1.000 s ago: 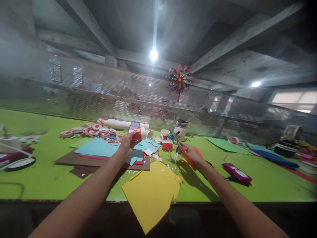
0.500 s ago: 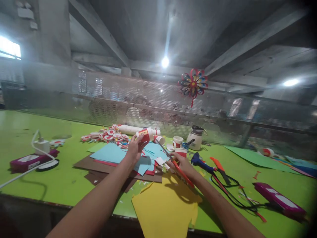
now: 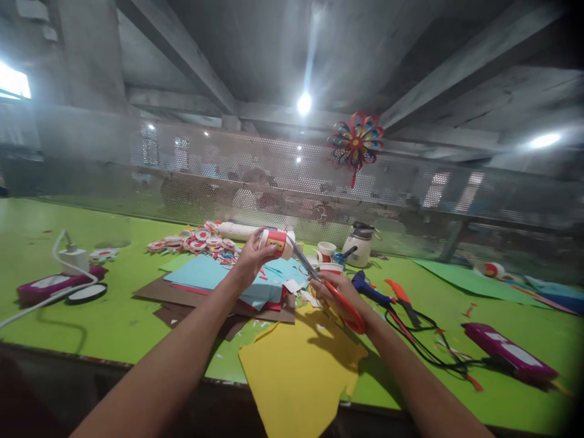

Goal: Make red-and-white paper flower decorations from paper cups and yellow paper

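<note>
My left hand (image 3: 252, 258) is closed round a red and white paper cup (image 3: 278, 243), which lies on its side in the air above the coloured sheets. In my right hand (image 3: 335, 292) is a pair of scissors with orange-red handles (image 3: 349, 310). Their blades (image 3: 302, 258) point up and left, and the tips are at the cup's rim; whether they bite into the paper I cannot tell. Below my hands are light blue paper sheets (image 3: 196, 274), brown sheets (image 3: 150, 289) and a torn-edged yellow sheet (image 3: 296, 371).
Behind the sheets lie a heap of red and white paper discs (image 3: 198, 242) and a white roll (image 3: 235, 230). A kettle (image 3: 357, 246) and cups (image 3: 326, 250) stand beyond my right hand. At right are a blue glue gun (image 3: 371, 291), an orange cutter (image 3: 401, 298) and a purple power strip (image 3: 508, 353).
The cup has moved right and turned slightly in my left hand. The scissors have come up to its rim, and their orange handles now show more. The view has tilted slightly down.
</note>
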Tool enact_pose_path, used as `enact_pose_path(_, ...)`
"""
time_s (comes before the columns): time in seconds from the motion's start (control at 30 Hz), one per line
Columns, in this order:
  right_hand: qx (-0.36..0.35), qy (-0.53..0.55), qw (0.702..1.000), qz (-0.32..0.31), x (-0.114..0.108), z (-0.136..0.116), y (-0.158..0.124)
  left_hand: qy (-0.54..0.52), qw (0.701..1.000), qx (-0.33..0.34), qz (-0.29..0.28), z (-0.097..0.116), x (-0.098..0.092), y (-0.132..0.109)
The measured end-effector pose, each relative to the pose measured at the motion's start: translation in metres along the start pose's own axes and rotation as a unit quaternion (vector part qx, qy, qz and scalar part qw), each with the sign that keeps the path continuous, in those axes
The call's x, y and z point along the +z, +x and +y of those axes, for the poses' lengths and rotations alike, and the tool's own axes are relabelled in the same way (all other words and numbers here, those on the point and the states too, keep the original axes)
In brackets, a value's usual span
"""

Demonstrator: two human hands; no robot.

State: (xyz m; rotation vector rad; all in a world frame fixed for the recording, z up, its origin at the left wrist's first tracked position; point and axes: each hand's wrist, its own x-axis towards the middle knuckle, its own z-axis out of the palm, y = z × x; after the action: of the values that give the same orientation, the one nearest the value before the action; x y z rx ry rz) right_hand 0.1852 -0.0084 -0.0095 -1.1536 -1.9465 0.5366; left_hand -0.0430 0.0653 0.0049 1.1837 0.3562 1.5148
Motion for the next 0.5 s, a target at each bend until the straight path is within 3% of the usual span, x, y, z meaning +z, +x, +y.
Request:
enact_pose_path(0.1, -0.005, -0.005, 1.0, 0.0, 0.0021, -0.0038, -0.0013, -0.021, 1.0, 0.01, -0.012, 0.001, 0.0, 0.0009)
enact_pose_path(0.27, -0.053, -0.119, 0.991, 0.007, 0.0054, -0.0017, -0.0012, -0.046, 0.999, 0.005, -0.024, 0.0045, 0.0006, -0.0011)
enact_pose_path(0.5, -0.1, -0.158, 0.982, 0.001, 0.0068, 0.0031, -0.0001, -0.07, 0.998, -0.002, -0.007, 0.0052, -0.0012, 0.0005)
